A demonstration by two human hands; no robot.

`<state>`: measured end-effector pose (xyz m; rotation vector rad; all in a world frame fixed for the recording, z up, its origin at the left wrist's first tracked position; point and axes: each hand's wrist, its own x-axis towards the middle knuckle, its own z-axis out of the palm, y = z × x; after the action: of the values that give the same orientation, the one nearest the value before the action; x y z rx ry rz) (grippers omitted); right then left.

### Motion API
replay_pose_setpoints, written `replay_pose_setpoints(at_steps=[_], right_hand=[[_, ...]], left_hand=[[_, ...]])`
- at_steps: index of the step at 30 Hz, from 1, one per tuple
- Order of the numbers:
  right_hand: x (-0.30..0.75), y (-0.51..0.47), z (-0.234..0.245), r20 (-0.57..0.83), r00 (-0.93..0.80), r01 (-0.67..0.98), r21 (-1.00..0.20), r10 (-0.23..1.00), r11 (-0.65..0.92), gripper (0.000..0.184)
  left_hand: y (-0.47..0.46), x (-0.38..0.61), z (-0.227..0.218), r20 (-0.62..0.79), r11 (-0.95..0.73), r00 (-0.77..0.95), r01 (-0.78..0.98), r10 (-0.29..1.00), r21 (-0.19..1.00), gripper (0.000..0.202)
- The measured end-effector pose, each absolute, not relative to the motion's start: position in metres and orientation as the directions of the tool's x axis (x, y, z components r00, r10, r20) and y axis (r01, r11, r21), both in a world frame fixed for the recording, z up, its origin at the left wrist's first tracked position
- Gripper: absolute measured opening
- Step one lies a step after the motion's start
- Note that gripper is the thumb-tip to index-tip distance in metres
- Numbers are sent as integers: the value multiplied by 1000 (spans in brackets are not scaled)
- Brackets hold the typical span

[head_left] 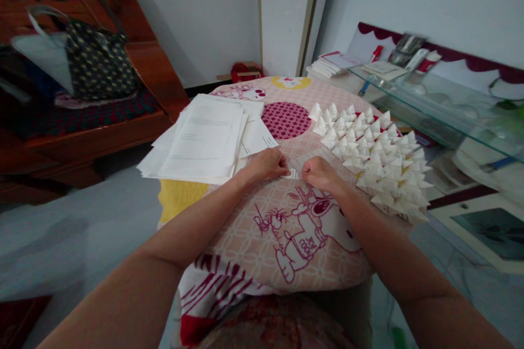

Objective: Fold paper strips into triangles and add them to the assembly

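Both my hands meet at the middle of a round table covered with a pink cartoon-print cloth. My left hand and my right hand are both closed in a pinch on one small white piece of paper that lies on the cloth between them. Right of my right hand, several small folded white paper triangles stand in rows. A stack of white printed sheets lies to the left of my left hand.
A glass table with booklets and small items stands at the right. At the left, a wooden bench holds a dark spotted bag. A red object sits on the floor by the far wall.
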<state>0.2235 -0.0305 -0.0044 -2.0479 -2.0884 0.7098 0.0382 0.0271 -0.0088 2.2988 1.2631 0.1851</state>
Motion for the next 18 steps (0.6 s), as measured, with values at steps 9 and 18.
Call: replay_pose_setpoints(at_steps=[9,18], right_hand=[[220,-24,-6,-213,-24,896,-438,977,-74,24],[218,-9,4,-490,-60,788,-558,870,-260,27]], left_hand=[[24,39,-8,-115,-454,553,771,825,446,14],[25,39,-9,-105,-439,544,763,833,474,14]])
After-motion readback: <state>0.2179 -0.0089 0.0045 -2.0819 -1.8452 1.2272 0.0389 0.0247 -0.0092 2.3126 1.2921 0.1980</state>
